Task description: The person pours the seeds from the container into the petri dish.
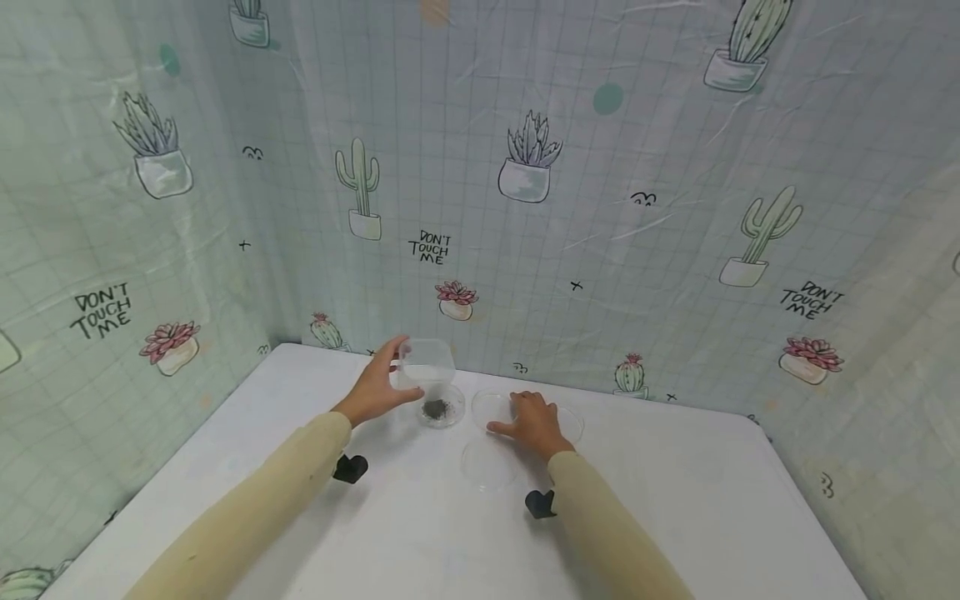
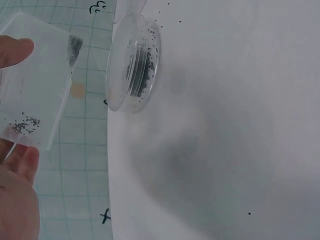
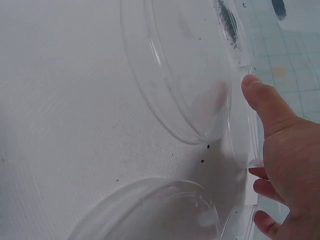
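My left hand [image 1: 378, 389] grips a translucent rectangular plastic box [image 1: 427, 360], thumb on one side and fingers on the other. The box is tilted, and in the left wrist view dark grains lie in two of its corners. Just below it on the table stands a clear petri dish [image 1: 454, 412] holding a small heap of dark grains [image 1: 435, 408]. My right hand [image 1: 534, 421] spans a second clear petri dish [image 3: 240, 132], thumb and fingertips at opposite parts of its rim. The palm hides part of the dish in the head view.
Another clear dish [image 1: 487, 467] lies nearer me, and one more [image 1: 572, 425] is right of my right hand. A few loose grains dot the white table [image 1: 637, 500]. Behind the table's far edge hangs a cactus-print curtain [image 1: 480, 208].
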The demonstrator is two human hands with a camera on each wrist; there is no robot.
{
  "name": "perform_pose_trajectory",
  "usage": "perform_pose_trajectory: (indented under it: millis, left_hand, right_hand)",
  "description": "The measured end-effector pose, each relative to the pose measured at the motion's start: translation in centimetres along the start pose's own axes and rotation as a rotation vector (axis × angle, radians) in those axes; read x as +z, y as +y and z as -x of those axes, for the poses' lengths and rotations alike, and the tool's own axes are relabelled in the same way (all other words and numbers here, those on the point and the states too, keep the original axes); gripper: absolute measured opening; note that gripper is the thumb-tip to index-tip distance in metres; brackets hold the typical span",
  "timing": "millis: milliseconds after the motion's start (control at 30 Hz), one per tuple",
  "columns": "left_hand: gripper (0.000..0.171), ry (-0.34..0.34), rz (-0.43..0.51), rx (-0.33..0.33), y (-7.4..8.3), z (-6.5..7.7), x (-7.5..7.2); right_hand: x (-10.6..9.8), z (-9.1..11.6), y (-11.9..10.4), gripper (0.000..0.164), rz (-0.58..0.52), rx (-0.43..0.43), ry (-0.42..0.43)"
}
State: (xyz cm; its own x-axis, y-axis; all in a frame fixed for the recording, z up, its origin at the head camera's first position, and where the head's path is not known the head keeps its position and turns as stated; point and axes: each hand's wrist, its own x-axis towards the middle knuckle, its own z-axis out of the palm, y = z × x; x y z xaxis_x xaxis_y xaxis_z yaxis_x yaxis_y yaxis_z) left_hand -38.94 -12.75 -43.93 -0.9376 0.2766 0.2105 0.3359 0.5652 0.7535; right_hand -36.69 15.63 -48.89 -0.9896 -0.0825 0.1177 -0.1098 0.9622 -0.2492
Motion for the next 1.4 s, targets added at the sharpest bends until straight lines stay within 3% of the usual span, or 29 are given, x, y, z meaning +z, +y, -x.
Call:
perform_pose_trajectory:
  millis: [300,1133,1400]
  left_hand:
    - [0.093,-0.011,-0.026,0.02,0.9,-0.7,0.8]
    - [0.094,0.017,-0.156,0.058,2.9,-1.7,3.2]
    - [0.095,0.016,-0.277,0.095,3.1,-2.4,4.3]
  right_hand:
    - [0.2,0.1,0.1,0.084,-0.148,0.041,-0.047]
    - [0.5,-0.2,-0.1,0.082,-0.125,0.063,-0.068]
    - [0.7,-0.3,-0.1,0.082,-0.105,0.077,-0.07]
